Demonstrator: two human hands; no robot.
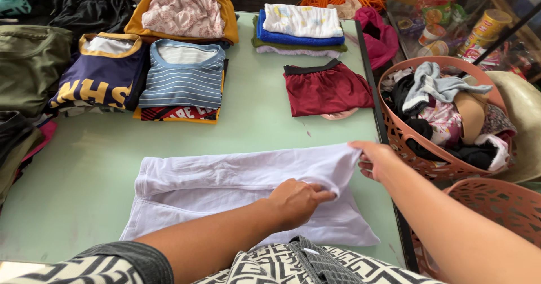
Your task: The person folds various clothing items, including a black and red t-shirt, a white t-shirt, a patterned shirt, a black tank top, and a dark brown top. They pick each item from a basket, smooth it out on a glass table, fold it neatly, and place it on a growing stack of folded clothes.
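White garment (236, 188) flat along tabletop's (84, 171) near edge, mid-fold. Left hand (296, 202) pinching a crease at its middle, right hand (376, 161) gripping the right end. Probably needs smoothing next.

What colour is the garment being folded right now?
Pale lilac-white garment, plain, seen in the head view.

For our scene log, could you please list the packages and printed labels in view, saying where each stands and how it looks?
Yellow can: far right, behind the glass, cylindrical, with a red label.
Small tubs: left of the can, round, white with orange and green print.
Navy jersey: far left of the table, folded, with large yellow lettering.
Red printed garment: under the striped shirt, showing white lettering.
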